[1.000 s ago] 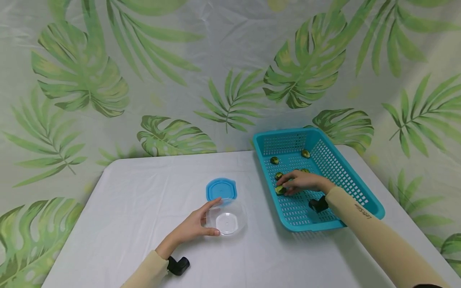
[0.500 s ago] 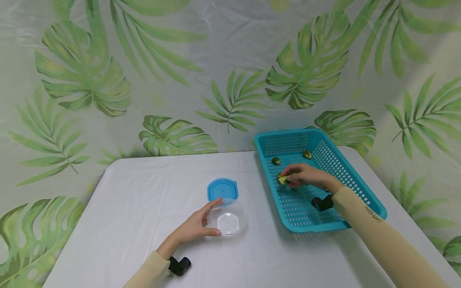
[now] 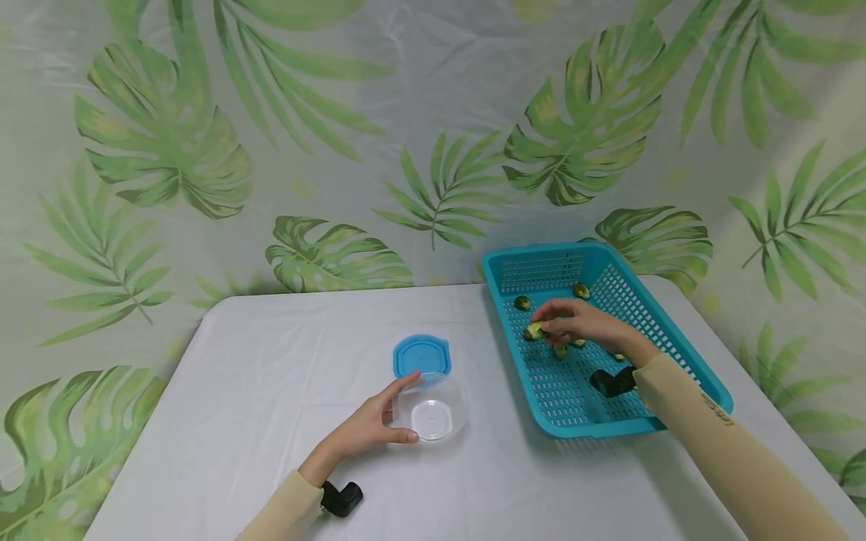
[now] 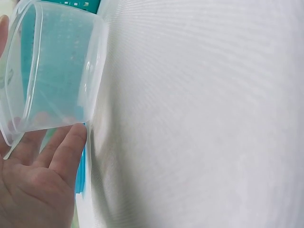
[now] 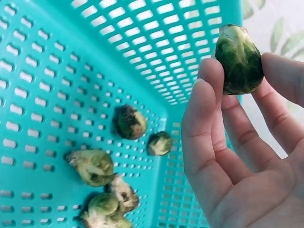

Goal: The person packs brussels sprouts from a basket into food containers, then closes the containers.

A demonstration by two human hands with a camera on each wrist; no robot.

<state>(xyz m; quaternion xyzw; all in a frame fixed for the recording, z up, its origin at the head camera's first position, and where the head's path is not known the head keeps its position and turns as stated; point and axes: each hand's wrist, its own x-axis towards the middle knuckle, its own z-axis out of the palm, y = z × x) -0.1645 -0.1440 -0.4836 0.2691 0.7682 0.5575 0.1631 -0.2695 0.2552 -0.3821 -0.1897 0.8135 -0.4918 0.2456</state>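
My right hand (image 3: pixel 575 323) is over the left part of a teal basket (image 3: pixel 561 430), pinching a Brussels sprout (image 3: pixel 534 330) between thumb and fingers. The right wrist view shows that sprout (image 5: pixel 239 61) held above the basket floor at the fingertips of the hand (image 5: pixel 256 156). On the table, a clear round plastic container (image 3: pixel 440 413) stands upright with my left hand (image 3: pixel 368 428) around its left side, thumb at the front and fingers at the back. In the left wrist view, fingers of the hand (image 4: pixel 42 175) lie against the container wall (image 4: pixel 61 66).
Behind the clear container lies a blue lid (image 3: pixel 421 355) on the white-covered table (image 3: pixel 271 376). Several other sprouts (image 5: pixel 93 166) rest on the basket floor, with one (image 3: pixel 581 291) near its back wall. A leaf-patterned curtain (image 3: pixel 433 90) hangs behind the table.
My right hand has moved back within the basket and now pinches a sprout, lifted off the floor. My left hand has stayed around the clear container, which stands in place.
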